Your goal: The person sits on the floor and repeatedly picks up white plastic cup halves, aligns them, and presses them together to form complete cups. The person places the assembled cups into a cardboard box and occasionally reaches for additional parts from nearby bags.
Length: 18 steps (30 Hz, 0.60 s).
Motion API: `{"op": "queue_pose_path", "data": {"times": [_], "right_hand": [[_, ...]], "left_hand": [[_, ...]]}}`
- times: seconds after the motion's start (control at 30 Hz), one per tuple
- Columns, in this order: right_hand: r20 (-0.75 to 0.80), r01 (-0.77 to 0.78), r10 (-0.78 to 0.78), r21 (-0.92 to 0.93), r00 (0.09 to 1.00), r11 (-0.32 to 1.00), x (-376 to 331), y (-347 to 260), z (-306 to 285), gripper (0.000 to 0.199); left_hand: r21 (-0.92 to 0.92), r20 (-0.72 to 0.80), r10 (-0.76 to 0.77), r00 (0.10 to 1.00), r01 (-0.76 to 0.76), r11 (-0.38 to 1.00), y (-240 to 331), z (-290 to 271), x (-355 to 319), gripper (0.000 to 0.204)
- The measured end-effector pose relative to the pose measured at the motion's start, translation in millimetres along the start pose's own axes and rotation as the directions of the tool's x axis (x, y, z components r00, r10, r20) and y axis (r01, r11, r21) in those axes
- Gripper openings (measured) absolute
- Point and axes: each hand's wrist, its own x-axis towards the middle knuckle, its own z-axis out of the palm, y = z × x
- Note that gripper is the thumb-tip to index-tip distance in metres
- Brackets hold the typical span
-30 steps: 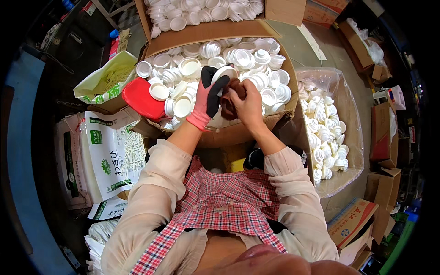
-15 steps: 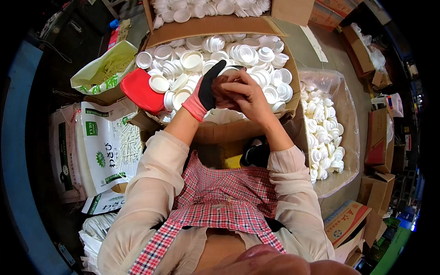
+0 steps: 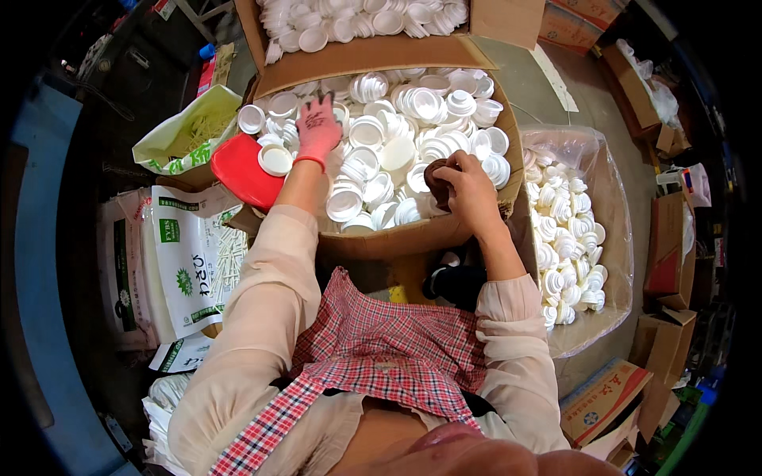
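A large cardboard box point(image 3: 397, 247) in front of me is filled with loose white plastic caps point(image 3: 397, 155), round and rimmed. My left hand point(image 3: 319, 131), in a pink glove with dark fingertips, lies over the caps at the box's left part, fingers stretched out. At the right front of the pile, my bare right hand point(image 3: 464, 184) pinches a dark brown, rounded thing point(image 3: 436, 181); its kind is unclear, since the fingers partly cover it. A red plastic piece point(image 3: 244, 170) rests at the box's left edge with a white cap point(image 3: 275, 159) on it.
Behind stands another box point(image 3: 349, 67) of white parts. To the right, a plastic-lined box point(image 3: 611, 278) holds white stacked pieces. On the left are a white-green bag point(image 3: 171, 143) with pale strips and a white sack point(image 3: 182, 270) bearing thin white sticks.
My hands were together over the pile. The left has moved away to the far left onto the caps; the right has moved right and nearer, with the brown thing now showing in it.
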Motion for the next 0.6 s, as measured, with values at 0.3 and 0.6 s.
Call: {"op": "queue_pose_path", "data": {"times": [0.3,0.6], "right_hand": [[-0.160,0.037,-0.002,0.214,0.987,0.976,13.9,-10.0,4.8,0.025],[-0.393,0.197,-0.108,0.194,0.913,0.961,32.2,-41.9,24.9,0.035]], "left_hand": [[-0.547,0.199,-0.070,0.977,0.170,0.820,1.8,-27.6,-0.2,0.047],[-0.978,-0.181,0.308,0.934,-0.205,0.047,63.9,-61.6,-75.0,0.028]]}}
